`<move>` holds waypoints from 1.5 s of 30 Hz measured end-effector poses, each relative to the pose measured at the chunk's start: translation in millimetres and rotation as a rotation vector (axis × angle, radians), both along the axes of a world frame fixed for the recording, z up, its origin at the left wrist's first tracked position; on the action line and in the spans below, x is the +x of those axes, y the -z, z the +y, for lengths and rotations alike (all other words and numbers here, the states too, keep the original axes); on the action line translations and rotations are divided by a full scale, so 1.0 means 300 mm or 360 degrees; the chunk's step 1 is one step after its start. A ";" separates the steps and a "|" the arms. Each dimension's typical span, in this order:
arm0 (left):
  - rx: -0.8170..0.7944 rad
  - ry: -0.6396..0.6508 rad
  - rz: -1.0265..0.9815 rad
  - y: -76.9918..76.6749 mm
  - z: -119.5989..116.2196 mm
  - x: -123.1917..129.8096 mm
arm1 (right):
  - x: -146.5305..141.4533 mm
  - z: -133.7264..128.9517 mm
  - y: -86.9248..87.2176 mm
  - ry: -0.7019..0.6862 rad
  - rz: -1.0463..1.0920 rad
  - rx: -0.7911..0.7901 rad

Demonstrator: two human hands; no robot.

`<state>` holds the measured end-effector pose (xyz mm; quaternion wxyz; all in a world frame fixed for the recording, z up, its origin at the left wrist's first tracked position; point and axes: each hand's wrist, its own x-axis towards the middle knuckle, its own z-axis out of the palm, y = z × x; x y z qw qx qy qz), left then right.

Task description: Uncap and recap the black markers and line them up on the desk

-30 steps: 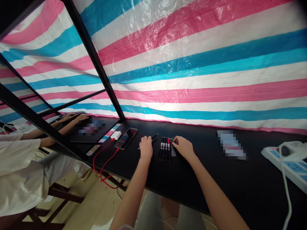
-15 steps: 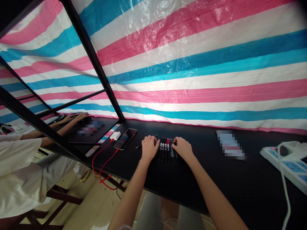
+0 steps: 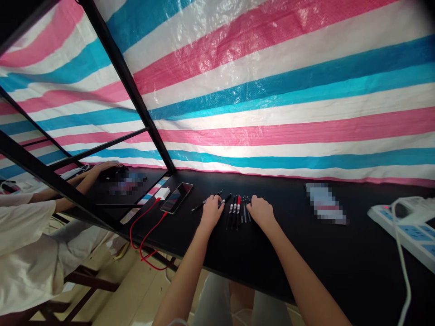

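A row of slim black markers point(image 3: 234, 213) with white bands, one with a red upper part, lies on the black desk between my hands. Beside them on the right are a few thin, pale-ended sticks point(image 3: 245, 212), too small to name. My left hand point(image 3: 212, 212) pinches a black marker point(image 3: 227, 198) that slants away from the row's left side. Another black pen point(image 3: 201, 205) lies slanted on the desk, partly behind that hand. At the row's right end rests my right hand point(image 3: 262, 213), fingers curled and fingertips close to the thin sticks; what they grip is hidden.
A phone point(image 3: 177, 198) with a red cable and white charger point(image 3: 162, 194) lies to the left. A blurred packet point(image 3: 326, 203) and a white power strip point(image 3: 406, 231) are on the right. Beyond the black frame point(image 3: 136, 99), another person's arm point(image 3: 79, 181) reaches over the neighbouring desk.
My left hand has drawn a marker out of the row's left side and tilted it. The pen behind that hand shows more. My right hand has shifted slightly right.
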<state>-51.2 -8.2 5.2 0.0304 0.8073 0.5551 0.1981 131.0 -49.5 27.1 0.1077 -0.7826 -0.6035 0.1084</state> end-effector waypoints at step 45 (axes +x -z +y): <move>0.0189 0.0224 -0.0270 -0.059 -0.030 0.017 | 0.058 0.069 0.041 -0.0147 0.1864 0.0595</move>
